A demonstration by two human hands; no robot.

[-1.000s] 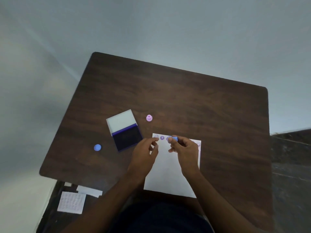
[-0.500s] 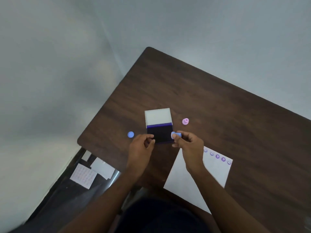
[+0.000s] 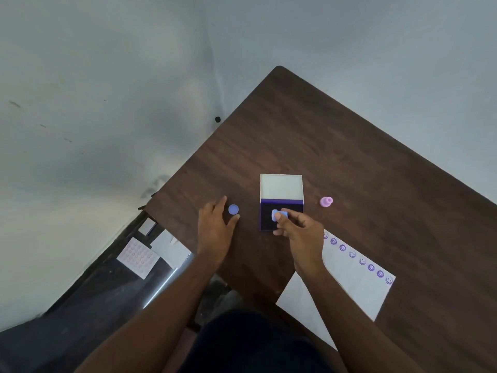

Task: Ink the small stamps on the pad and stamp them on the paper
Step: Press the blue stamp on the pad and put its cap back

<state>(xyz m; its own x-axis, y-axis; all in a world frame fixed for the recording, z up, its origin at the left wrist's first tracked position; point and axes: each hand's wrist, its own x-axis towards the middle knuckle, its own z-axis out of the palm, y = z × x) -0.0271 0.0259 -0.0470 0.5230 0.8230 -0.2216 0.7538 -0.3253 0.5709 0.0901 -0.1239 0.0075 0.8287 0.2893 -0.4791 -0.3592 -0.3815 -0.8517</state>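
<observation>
The right hand (image 3: 301,235) pinches a small blue stamp (image 3: 278,215) between thumb and fingers, holding it over the dark ink pad (image 3: 269,223), whose white lid (image 3: 281,186) lies open behind. The left hand (image 3: 215,230) rests spread and empty on the table (image 3: 349,162), its fingertips just beside a blue cap (image 3: 233,209). A pink stamp (image 3: 326,202) stands right of the pad. The paper (image 3: 357,286), bearing a row of purple prints, lies near the right wrist.
</observation>
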